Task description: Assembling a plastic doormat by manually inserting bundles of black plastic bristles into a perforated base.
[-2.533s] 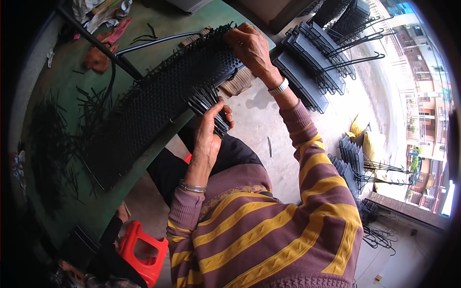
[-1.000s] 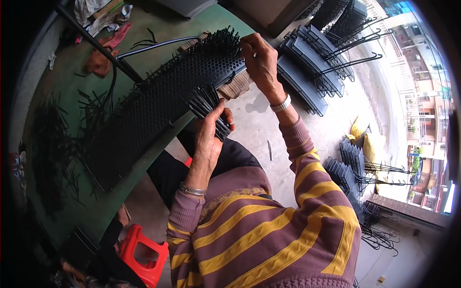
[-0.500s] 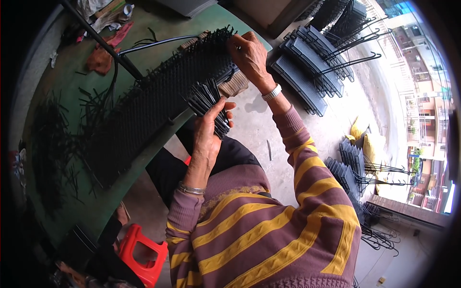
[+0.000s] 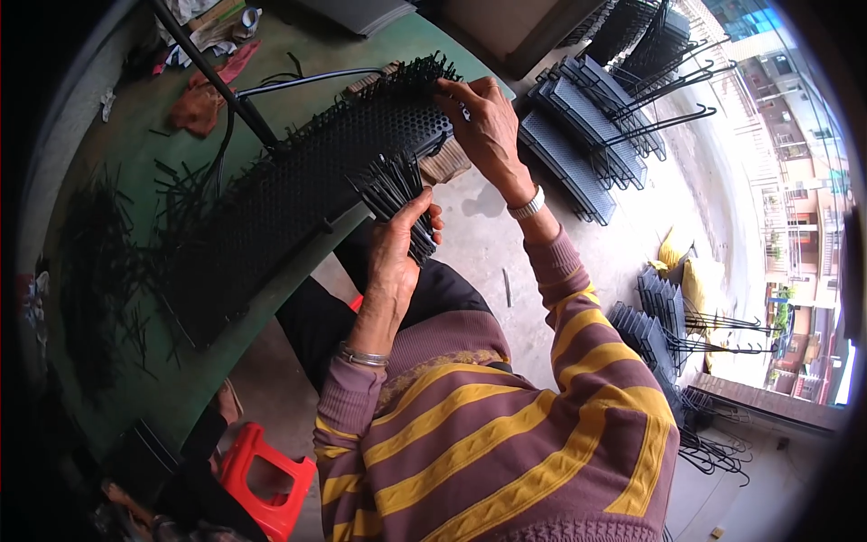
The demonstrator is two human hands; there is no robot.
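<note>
— So, what is being held in each hand?

— A bundle of short black sticks (image 4: 397, 194) is gripped in the left hand (image 4: 397, 257), the fingers closed tight round its lower end so the sticks fan upward. The right hand (image 4: 488, 126) is laid on the far end of a long black perforated panel (image 4: 298, 185), with its fingers pinched narrow at the top corner, where a single stick appears to be pressed in, though the tip cannot be made out clearly.

— And where is the panel placed?

— It is laid slantwise across a green tabletop (image 4: 271, 289), its near end overhanging the edge above the lap. Its upper edge is already bristled with sticks. Loose black sticks (image 4: 117, 262) are scattered on the tabletop to the left of it, and a thin metal bar (image 4: 212, 77) is seen crossing behind it.

— Which step is judged to be in hand?

— The filling of the holes at the far end of the panel, one stick at a time, fed from the bundle.

— What would be called for by the next move?

— A fresh stick would have to be drawn from the bundle by the right hand and lined up with an open hole, while the bundle is kept steady close by.

— Anything else about?

— Stacks of finished black racks (image 4: 587, 135) are piled on the floor to the right, and a red stool (image 4: 262, 474) is seen below.
</note>
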